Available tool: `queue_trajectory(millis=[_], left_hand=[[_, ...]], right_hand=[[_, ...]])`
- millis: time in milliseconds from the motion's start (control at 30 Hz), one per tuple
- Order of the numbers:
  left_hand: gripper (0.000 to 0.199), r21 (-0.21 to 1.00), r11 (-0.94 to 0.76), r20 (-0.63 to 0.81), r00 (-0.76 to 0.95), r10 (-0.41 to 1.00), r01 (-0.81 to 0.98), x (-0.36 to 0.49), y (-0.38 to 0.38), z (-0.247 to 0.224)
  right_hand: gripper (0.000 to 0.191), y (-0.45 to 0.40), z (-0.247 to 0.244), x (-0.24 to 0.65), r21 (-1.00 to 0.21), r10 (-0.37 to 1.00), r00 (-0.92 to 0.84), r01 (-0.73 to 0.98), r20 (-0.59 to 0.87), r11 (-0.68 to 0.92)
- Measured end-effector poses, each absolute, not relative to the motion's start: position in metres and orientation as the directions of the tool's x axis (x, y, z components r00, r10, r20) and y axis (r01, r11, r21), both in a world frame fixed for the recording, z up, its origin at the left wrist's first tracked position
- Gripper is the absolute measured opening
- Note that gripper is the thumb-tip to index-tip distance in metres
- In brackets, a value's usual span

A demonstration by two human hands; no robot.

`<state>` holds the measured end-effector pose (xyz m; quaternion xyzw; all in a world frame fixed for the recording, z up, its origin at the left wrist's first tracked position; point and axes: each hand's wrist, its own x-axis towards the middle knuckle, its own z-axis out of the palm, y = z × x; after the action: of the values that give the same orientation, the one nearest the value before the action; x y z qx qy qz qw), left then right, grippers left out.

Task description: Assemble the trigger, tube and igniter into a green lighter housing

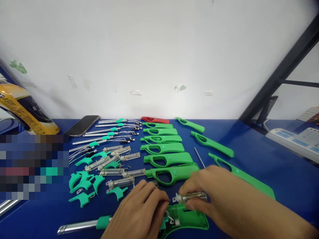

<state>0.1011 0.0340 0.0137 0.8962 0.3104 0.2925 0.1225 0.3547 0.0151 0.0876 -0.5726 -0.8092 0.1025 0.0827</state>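
Note:
In the foreground lies an open green lighter handle shell (193, 217) with white wires (170, 217) inside it. A metal lighter tube (77, 227) with a teal collar (103, 222) extends left from under my left hand (139, 210). That hand bends over the shell, its thumb and fingertips pressed together; what lies between them is hidden. My right hand (206, 191) grips a clear lighter fuel tank (191, 197) between thumb and fingers, just above the shell's right part. Its metal-tipped end points left, toward my left fingertips.
Green handle shells (169, 160) and a red one (155, 120) lie in rows behind my hands. To the left are clear fuel tanks (122, 182), teal triggers (83, 198), wired metal tubes (89, 141) and a phone (82, 125). A thin rod (199, 157) lies right of centre.

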Motion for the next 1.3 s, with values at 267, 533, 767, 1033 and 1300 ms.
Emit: queue_trajectory(millis=[267,533,767,1033,1300], left_hand=[[0.020,0.380,-0.796,0.470,0.643,0.604,0.471,0.101,0.034,0.012],[0.020,0.388,-0.795,0.463,0.647,0.605,0.466,0.101,0.032,0.012],[0.021,0.389,-0.792,0.458,0.648,0.609,0.470,0.101,0.030,0.012],[0.019,0.411,-0.783,0.437,0.653,0.619,0.467,0.102,0.033,0.012],[0.021,0.387,-0.814,0.488,0.653,0.579,0.433,0.103,0.033,0.013]], right_hand=[[0.034,0.014,0.093,0.347,-0.327,0.932,-0.359,0.887,-0.047,0.325],[0.037,0.017,0.094,0.349,-0.347,0.924,-0.376,0.877,-0.066,0.332],[0.036,0.019,0.096,0.345,-0.344,0.916,-0.391,0.876,-0.094,0.339],[0.029,0.021,0.101,0.334,-0.310,0.919,-0.372,0.896,-0.132,0.318],[0.028,0.018,0.088,0.329,-0.215,0.934,-0.351,0.919,-0.072,0.329]])
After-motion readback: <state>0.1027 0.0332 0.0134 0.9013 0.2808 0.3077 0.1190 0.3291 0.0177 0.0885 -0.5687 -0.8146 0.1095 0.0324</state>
